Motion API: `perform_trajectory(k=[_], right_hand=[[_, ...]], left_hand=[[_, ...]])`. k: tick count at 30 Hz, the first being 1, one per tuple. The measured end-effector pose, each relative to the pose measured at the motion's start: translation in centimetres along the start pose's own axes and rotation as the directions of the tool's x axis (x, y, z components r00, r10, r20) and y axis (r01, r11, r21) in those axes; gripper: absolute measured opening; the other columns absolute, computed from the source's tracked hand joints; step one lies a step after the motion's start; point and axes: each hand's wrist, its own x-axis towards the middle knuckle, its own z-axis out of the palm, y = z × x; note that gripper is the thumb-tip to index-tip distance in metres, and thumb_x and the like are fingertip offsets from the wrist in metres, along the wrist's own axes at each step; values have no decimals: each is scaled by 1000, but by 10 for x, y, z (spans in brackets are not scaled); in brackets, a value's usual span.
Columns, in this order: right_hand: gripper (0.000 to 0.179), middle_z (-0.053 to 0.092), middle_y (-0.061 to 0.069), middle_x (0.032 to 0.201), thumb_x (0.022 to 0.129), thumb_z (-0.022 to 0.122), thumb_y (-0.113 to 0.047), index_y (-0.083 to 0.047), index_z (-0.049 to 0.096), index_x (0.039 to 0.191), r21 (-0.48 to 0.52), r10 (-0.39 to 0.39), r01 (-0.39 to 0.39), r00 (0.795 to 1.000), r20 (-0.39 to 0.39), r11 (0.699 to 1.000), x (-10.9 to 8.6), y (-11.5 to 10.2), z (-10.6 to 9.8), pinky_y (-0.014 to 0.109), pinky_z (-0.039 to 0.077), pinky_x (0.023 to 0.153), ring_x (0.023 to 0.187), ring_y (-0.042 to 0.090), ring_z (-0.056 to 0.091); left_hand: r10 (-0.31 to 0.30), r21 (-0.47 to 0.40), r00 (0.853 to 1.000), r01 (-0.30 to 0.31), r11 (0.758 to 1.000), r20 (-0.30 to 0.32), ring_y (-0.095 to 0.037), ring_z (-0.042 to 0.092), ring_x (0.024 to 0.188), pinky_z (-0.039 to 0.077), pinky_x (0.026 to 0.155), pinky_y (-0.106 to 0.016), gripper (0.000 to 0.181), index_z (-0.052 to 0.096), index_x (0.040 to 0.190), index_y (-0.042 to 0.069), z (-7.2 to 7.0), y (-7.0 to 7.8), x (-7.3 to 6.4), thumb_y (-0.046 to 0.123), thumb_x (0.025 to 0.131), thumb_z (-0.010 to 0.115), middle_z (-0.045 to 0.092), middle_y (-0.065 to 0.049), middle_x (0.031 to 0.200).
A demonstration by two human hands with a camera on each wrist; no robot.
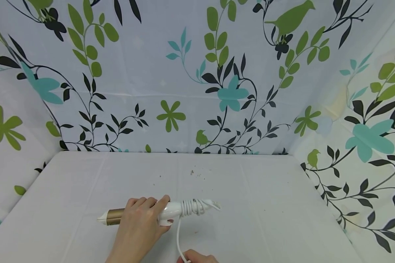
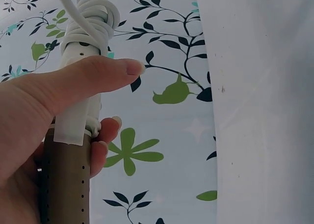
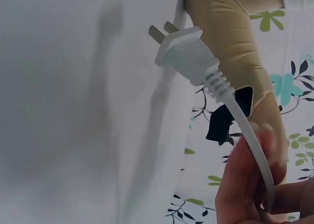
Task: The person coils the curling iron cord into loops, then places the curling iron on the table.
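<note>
My left hand (image 1: 139, 223) grips a curling iron (image 1: 172, 210) across its middle, just above the white table. Its gold barrel (image 1: 114, 216) points left, and its white handle points right. In the left wrist view the thumb lies across the white part, with fingertips showing on the far side of the barrel (image 2: 68, 185). White cord (image 1: 192, 207) is coiled round the handle end, and a loose length hangs toward me. At the bottom edge my right hand (image 1: 200, 257) pinches that cord. The two-pin plug (image 3: 189, 55) sticks out beyond the right fingers in the right wrist view.
The white tabletop (image 1: 250, 204) has small dark specks (image 1: 194, 172) beyond the curling iron. Patterned cloth (image 1: 135, 73) with leaves and birds hangs behind the table and at both sides. A tan sleeve or trouser leg (image 3: 230, 42) shows in the right wrist view.
</note>
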Motion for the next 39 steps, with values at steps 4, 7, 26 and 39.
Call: perform_trajectory(k=[4, 7, 26, 39], right_hand=[[6, 64, -6, 65, 99, 60, -18, -14, 63, 96, -209, -217, 208, 976, -23, 956, -1, 0, -3, 5, 39, 51, 60, -22, 38], [10, 57, -14, 65, 103, 55, -23, -18, 61, 96, -353, -331, 307, 943, -8, 884, 1, -5, -10, 1, 35, 52, 62, -23, 34], [15, 49, -12, 70, 100, 61, -30, -20, 66, 90, -750, -765, 572, 628, 140, 332, 30, -33, -66, 1, 32, 56, 59, -2, 43], [22, 57, -7, 73, 98, 61, -33, -14, 71, 91, -720, -855, 590, 519, -8, 365, 48, -45, -84, 4, 40, 60, 60, 4, 48]], left_hand=[[3, 10, 1000, -3, 1000, 0, -20, 65, 68, 48, 68, -38, 69, 72, 102, 15, 2, 0, -1, 31, 40, 99, 69, -1, 75], [7, 16, 1000, -7, 1000, -8, -20, 64, 67, 47, 67, -37, 68, 72, 101, 15, 4, 0, -1, 31, 41, 98, 69, 0, 74], [21, 9, 999, -22, 1000, 32, -19, 63, 66, 46, 66, -36, 67, 74, 101, 17, 5, 0, -2, 33, 42, 99, 68, 1, 72], [43, -32, 998, -42, 999, 35, -14, 63, 65, 46, 67, -35, 61, 75, 99, 18, 5, 2, -2, 28, 44, 99, 68, 3, 72]])
